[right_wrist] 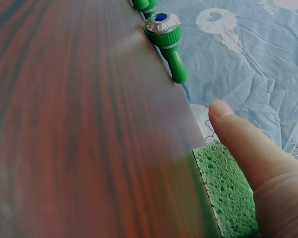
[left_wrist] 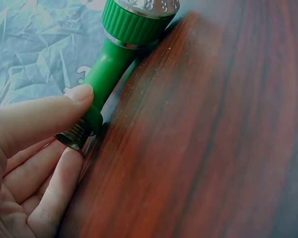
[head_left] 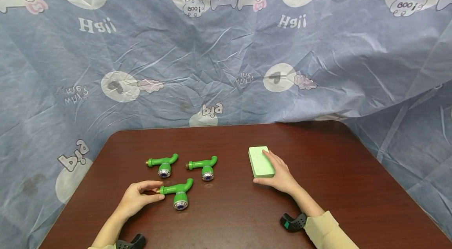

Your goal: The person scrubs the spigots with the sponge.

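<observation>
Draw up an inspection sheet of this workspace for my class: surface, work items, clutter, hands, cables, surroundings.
Surface: reddish-brown tabletop, wood-grained, slightly glossy.
Work items: three green taps, namely the nearest tap, back left tap and back right tap, brass ends pointing left; light-green sponge to their right.
Clutter: nothing seen.
Hands: left hand holds the nearest tap by its brass end, between thumb and fingers; right hand reaches over the sponge, thumb extended, no clear grip.
Cables: nothing seen.
Surroundings: creased blue-grey printed cloth behind the tabletop.
</observation>
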### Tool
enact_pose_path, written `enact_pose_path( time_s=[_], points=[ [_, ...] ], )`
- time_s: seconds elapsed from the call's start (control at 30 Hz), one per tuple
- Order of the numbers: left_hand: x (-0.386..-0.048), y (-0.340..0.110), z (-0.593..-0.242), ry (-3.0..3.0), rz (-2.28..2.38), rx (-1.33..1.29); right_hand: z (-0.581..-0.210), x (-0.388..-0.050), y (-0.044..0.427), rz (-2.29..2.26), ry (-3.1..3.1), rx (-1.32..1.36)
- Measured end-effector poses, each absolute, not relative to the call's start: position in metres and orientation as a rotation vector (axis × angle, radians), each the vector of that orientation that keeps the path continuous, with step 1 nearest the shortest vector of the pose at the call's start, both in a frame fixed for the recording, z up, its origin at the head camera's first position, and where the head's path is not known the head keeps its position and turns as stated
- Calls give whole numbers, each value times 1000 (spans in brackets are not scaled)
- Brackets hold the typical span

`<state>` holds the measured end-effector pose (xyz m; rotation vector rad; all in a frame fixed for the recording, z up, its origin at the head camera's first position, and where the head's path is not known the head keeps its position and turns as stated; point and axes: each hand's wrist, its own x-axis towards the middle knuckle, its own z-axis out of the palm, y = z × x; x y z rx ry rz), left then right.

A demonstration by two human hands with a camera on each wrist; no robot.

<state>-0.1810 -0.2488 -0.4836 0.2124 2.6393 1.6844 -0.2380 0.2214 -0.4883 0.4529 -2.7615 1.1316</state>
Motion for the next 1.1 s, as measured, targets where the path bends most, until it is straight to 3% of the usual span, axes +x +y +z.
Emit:
enact_pose_path(
  time_s=[0.77,1.1],
  points=[
    [-182,-250,-486,2270,1871,343,-486,-239,219,1380,-2624,282],
    [-186,-246,-487,2282,1902,239,-478,-236,217,1502,-2670,190]
  ],
)
